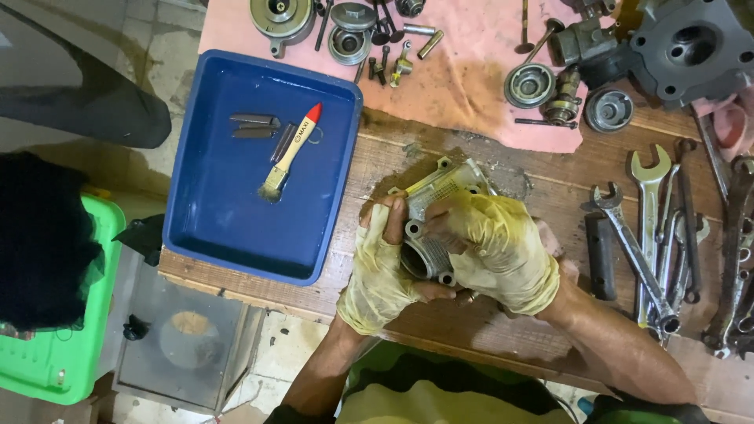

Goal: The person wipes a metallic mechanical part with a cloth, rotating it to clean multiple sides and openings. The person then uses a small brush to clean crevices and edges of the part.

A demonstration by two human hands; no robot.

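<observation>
Both my hands wear stained yellowish fingerless gloves and grip a finned metal engine cylinder (pixel 440 188) above the wooden workbench (pixel 393 149). My left hand (pixel 378 267) holds its left side, thumb near the round bore. My right hand (pixel 499 247) wraps over the top and right side, hiding most of the part. The cylinder's finned end points away from me.
A blue plastic tray (pixel 236 204) with a small paintbrush (pixel 292 149) and a few metal pins lies left. Engine parts sit on a pink cloth (pixel 471 71) at the back. Several wrenches (pixel 652 228) lie at the right. A green crate (pixel 63 345) stands on the floor at left.
</observation>
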